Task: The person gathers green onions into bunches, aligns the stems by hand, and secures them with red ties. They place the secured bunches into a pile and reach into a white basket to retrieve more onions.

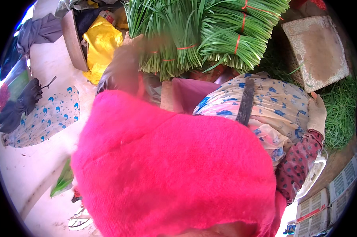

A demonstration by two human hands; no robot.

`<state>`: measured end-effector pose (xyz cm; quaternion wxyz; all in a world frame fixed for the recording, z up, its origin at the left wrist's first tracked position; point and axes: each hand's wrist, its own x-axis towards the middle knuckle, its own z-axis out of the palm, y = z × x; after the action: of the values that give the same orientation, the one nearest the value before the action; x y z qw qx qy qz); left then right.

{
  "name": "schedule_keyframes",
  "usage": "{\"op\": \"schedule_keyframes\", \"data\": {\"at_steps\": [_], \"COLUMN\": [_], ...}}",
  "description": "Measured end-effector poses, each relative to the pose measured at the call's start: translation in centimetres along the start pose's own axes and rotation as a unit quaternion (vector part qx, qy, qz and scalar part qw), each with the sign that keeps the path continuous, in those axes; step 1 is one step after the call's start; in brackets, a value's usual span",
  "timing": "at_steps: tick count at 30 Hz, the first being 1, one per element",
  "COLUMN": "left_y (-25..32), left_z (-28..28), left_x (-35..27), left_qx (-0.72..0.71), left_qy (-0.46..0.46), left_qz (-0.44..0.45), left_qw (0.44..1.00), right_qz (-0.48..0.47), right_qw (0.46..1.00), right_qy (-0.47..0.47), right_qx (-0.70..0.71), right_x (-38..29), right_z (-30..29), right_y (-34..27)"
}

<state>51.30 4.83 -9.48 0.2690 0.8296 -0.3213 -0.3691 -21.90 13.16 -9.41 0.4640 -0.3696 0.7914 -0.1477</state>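
Note:
Long green leafy stalks, like Chinese chives, lie in several bundles (240, 44) tied with red bands at the top centre. My left hand (133, 39), in a tan glove, is at the left side of the bundles; its fingers are partly blurred, so its hold is unclear. My right hand (317, 109), also in a light glove with a bare fingertip showing, is beside the patterned apron (279, 100), near the lower corner of a worn, flower-patterned board or seat (320, 53). Nothing shows in it. A bright pink fuzzy garment (178, 166) hides much of the middle.
Loose green stalks (341, 115) lie in a heap at the right. Left of the bundles are a yellow plastic bag (102, 44) and a brown board (74, 41). A blue-patterned cloth (54, 115) lies on the pale floor. Printed sheets (313, 210) are at lower right.

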Motion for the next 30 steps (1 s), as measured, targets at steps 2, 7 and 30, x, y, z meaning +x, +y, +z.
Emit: {"op": "schedule_keyframes", "data": {"at_steps": [2, 7, 30], "left_y": [-1.0, -2.7, 5.3], "left_z": [-1.2, -3.1, 14.5], "left_x": [-0.1, -0.6, -2.8], "left_qx": [0.045, 0.246, 0.45], "left_qy": [0.01, 0.076, 0.128], "left_qz": [0.007, 0.045, 0.051], "left_qw": [0.999, 0.965, 0.882], "right_qz": [-0.033, -0.007, -0.051], "right_qw": [0.999, 1.0, 0.997], "right_qy": [0.015, -0.002, 0.016], "right_qx": [-0.039, -0.023, 0.052], "right_x": [-0.4, -0.8, -0.6], "right_z": [-0.1, -0.1, 0.2], "right_y": [-0.2, -1.1, -0.4]}}
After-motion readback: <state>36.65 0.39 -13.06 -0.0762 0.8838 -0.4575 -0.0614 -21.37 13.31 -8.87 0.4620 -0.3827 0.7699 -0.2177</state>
